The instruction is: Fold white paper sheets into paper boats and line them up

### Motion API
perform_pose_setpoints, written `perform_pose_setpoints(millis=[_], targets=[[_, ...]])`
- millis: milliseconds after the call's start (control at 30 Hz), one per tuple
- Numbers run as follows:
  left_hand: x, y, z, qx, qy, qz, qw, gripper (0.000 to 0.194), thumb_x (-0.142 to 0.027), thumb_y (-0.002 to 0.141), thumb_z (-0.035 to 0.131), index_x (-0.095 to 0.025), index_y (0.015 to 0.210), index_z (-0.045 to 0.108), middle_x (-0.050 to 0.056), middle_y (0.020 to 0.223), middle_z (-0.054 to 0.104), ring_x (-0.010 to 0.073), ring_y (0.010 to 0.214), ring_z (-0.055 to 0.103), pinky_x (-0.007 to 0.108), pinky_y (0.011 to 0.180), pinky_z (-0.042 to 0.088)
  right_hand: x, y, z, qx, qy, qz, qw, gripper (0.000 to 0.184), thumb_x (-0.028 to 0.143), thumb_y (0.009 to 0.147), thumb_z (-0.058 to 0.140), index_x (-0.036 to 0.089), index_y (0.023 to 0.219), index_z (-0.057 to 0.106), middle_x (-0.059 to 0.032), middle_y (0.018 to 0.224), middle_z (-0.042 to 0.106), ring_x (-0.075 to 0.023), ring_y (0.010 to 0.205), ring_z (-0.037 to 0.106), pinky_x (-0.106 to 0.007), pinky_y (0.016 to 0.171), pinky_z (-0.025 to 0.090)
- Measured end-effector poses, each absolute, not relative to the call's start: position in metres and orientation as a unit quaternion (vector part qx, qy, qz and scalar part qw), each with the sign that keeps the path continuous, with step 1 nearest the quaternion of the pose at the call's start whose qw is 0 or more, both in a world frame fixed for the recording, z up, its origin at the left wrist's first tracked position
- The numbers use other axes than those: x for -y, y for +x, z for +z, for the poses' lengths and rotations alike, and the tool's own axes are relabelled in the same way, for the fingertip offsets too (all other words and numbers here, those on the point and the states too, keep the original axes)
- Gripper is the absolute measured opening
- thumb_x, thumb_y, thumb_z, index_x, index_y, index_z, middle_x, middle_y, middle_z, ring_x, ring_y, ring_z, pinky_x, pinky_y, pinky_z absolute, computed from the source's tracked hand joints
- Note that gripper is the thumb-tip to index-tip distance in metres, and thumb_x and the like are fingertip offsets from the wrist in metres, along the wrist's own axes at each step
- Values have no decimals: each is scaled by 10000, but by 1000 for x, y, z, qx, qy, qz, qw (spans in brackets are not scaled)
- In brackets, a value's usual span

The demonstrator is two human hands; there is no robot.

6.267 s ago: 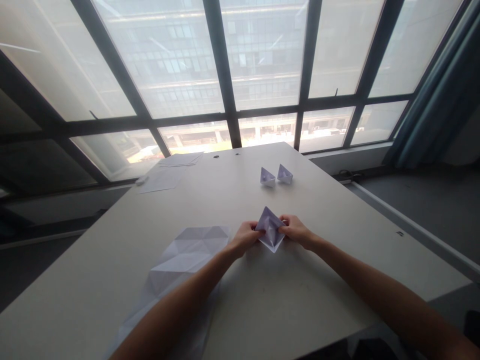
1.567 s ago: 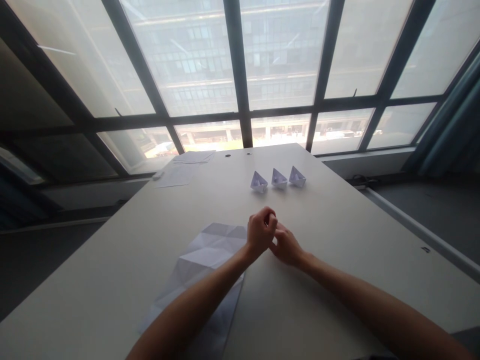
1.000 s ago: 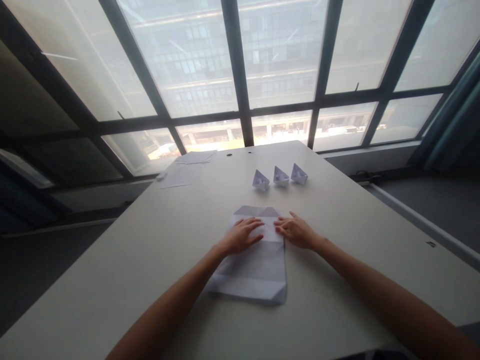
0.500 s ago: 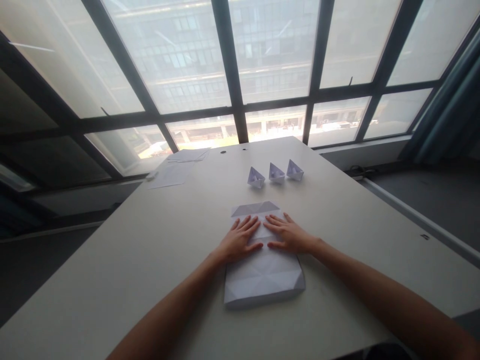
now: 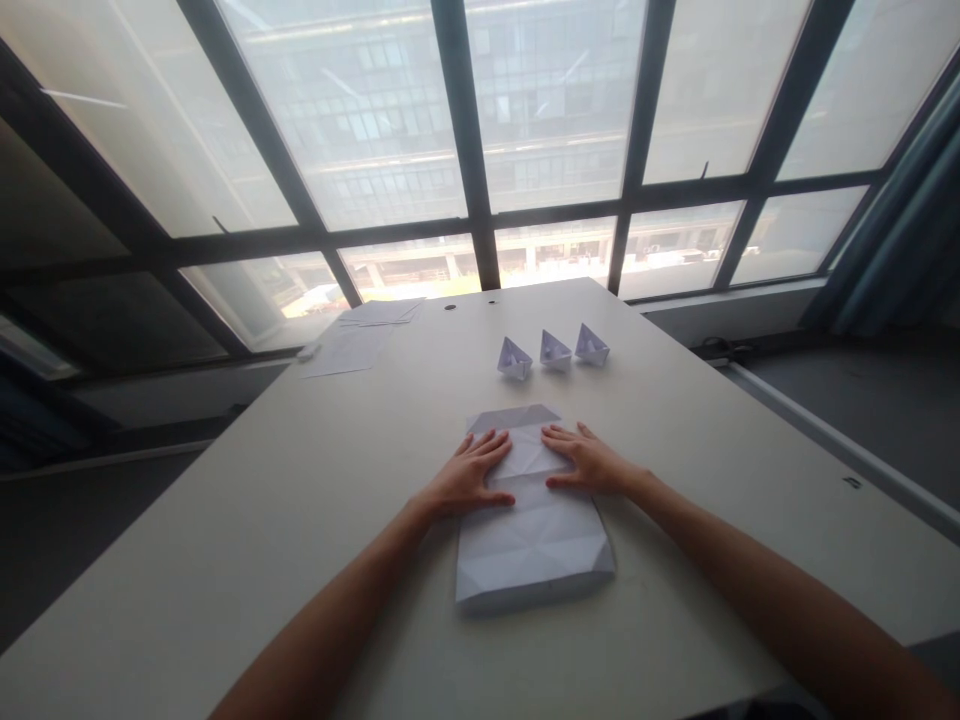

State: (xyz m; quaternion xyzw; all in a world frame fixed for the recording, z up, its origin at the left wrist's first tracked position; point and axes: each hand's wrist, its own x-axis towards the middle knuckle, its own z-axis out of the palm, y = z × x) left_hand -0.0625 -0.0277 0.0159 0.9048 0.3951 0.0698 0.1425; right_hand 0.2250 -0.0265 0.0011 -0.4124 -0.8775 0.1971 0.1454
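Three folded paper shapes (image 5: 555, 354) already stand done, while the left hand (image 5: 466, 477) and right hand (image 5: 587, 464) lie flat, fingers spread, on creased paper (image 5: 534, 545) not yet shaped!

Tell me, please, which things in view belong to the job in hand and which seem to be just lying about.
In the job:
creased paper, under the left hand and right hand
three folded paper shapes beyond it, probably

Apparently lying about:
loose sheets at the far left
small whitish item beside them, too unclear to name
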Motion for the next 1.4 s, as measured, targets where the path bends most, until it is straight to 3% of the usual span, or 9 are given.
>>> perform_pose_setpoints(millis=[167,300,633,800,1033,1100,1200,1300,1400], targets=[[24,-62,14,-401,898,85,162,935,-686,731,643,-257,1495,319,90,1564,261,300,1460,179,460,1184,90,24,231,3,879,-402,211,144,855,637,769,642,246,1478,368,-115,1537,322,-306,1425,274,-531,1168,56],[22,-62,12,-405,891,107,177,871,-643,746,664,-258,1472,372,91,1543,313,291,1451,216,461,1183,112,25,230,4,875,-409,210,149,721,564,809,644,265,1434,444,-110,1518,361,-309,1416,295,-565,1153,73],[16,-63,0,-409,879,165,180,447,-529,870,581,-291,1242,648,63,1447,475,292,1384,373,507,1166,189,24,228,-3,870,-409,195,194,391,330,894,585,298,1284,603,-80,1448,472,-290,1377,376,-604,1125,128],[16,-63,-5,-405,876,193,176,324,-442,923,523,-314,1170,690,50,1395,533,277,1349,430,520,1152,224,19,228,-9,861,-424,187,209,323,265,923,510,317,1205,657,-49,1393,533,-251,1341,437,-561,1126,186],[17,-62,-1,-404,855,251,208,291,-318,878,559,-270,1111,725,54,1261,647,256,1256,539,456,1127,307,14,229,-18,820,-452,210,280,258,278,891,542,290,1061,736,-29,1216,674,-254,1203,580,-480,1108,286],[17,-61,0,-405,840,284,224,271,-312,887,535,-249,1040,750,41,1155,707,250,1156,615,416,1072,380,13,230,-19,793,-474,214,316,255,331,894,542,258,1015,755,-39,1119,721,-274,1100,641,-433,1027,392],[17,-62,0,-424,818,316,227,279,-338,897,524,-205,941,766,33,981,752,236,922,685,341,866,494,13,232,-18,764,-493,212,359,323,429,895,540,201,893,768,-44,902,760,-275,851,691,-342,786,496],[19,-63,0,-454,793,350,207,329,-401,894,540,-155,824,747,19,732,713,173,671,612,264,652,464,16,230,-15,755,-471,190,414,400,467,920,501,166,775,720,-28,742,712,-213,697,634,-283,682,458],[21,-62,1,-457,761,401,226,409,-457,900,528,-139,682,665,-17,570,563,113,551,469,217,528,366,22,225,-11,734,-456,164,476,402,448,949,464,161,739,653,-11,674,641,-158,634,553,-251,649,415]])
